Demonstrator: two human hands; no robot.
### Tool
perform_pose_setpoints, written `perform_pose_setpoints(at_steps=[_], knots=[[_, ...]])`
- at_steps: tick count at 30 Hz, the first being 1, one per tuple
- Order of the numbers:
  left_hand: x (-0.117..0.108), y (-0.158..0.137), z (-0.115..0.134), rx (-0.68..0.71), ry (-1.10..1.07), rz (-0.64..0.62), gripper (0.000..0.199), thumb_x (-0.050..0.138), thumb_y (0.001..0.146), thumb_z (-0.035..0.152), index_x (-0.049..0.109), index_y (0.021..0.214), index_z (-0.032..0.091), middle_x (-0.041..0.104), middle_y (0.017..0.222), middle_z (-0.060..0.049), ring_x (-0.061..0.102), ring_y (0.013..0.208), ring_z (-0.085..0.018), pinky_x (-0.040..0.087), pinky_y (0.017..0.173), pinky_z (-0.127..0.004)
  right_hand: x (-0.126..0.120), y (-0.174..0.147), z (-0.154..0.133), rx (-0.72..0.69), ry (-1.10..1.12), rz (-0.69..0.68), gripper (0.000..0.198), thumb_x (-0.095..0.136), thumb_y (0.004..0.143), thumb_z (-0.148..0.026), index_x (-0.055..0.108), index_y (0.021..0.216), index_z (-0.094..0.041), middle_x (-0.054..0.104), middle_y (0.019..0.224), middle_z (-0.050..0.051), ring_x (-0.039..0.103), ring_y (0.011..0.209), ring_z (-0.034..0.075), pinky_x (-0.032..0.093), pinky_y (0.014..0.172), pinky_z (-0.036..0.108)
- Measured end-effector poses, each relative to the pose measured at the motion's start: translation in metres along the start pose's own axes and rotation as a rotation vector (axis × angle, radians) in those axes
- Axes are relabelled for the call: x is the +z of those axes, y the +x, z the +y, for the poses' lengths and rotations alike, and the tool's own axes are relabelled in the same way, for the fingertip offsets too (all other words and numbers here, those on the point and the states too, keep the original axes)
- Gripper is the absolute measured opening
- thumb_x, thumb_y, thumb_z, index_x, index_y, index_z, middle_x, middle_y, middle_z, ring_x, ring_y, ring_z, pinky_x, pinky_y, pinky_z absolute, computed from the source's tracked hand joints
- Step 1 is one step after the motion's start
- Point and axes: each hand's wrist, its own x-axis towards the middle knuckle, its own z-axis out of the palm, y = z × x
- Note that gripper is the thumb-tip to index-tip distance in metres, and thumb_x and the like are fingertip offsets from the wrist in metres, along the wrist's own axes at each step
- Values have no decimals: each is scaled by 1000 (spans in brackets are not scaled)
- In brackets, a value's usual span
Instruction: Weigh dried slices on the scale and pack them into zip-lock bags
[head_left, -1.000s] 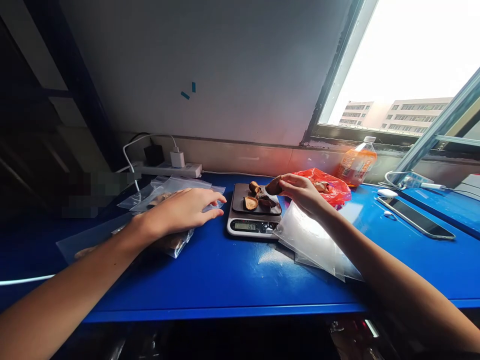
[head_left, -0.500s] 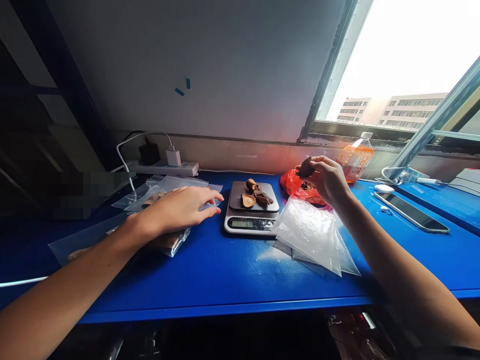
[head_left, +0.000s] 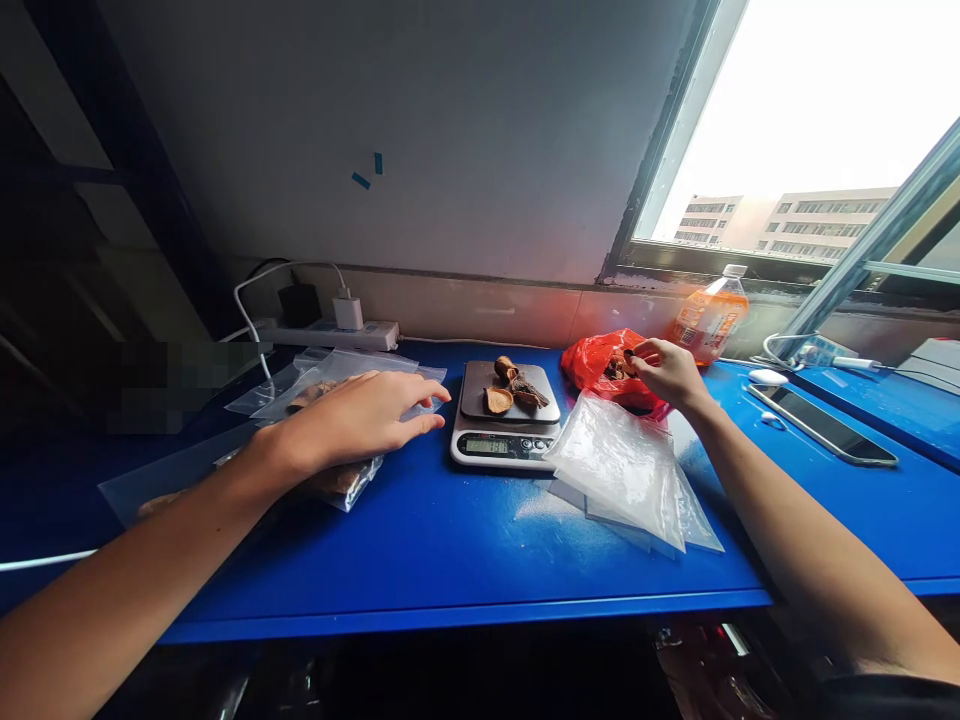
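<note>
My right hand (head_left: 670, 374) is closed at the mouth of a red plastic bag (head_left: 592, 362), its fingertips pinching a small dark dried slice (head_left: 629, 354) that is mostly hidden. Inside the bag lie more brown dried pieces (head_left: 616, 370). To the left stands a white kitchen scale (head_left: 469, 452), its metal pan carrying a few dried brown pieces (head_left: 498, 401), one pale and cup-shaped, one rolled, one dark and wrinkled. My left hand (head_left: 367, 412) hovers open, fingers loosely apart, above clear bags (head_left: 341, 490) with brown contents, left of the scale.
Flat clear zip bags (head_left: 622, 465) lie right of the scale. An orange drink bottle (head_left: 712, 315) stands behind my right hand. A phone (head_left: 825, 425) and an earbud case (head_left: 768, 377) are at the right. A power strip (head_left: 375, 335) with a charger (head_left: 347, 311) runs along the wall.
My right hand has lowered from above the red bag to its mouth, bringing the dark slice down. My left hand has barely moved. The digits on the scale's display have changed.
</note>
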Motion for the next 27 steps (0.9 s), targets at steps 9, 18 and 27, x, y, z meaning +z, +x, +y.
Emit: perform_pose_setpoints(at_steps=[9, 18, 27], knots=[[-2, -2, 4, 4, 33, 0, 46, 43, 89, 51, 58, 128, 32, 63, 129, 0, 60, 112, -26, 47, 88, -33, -9, -8, -29, -118, -113, -22, 16, 51, 76, -23, 66, 78, -19, 71, 83, 6, 63, 73, 19, 46, 71, 31], [2, 1, 0, 23, 27, -5, 48, 42, 89, 53, 58, 128, 30, 63, 128, -2, 60, 112, -25, 46, 89, -33, 2, -58, -141, -473, -68, -272, 27, 64, 79, -42, 58, 94, -21, 68, 87, 7, 61, 80, 23, 42, 67, 32], [3, 1, -1, 35, 40, 10, 45, 43, 89, 51, 60, 125, 31, 65, 125, -2, 61, 110, -26, 47, 88, -33, 0, -54, -135, -416, 195, -288, 29, 61, 82, -49, 58, 90, -21, 68, 91, 7, 62, 85, 22, 45, 74, 33]])
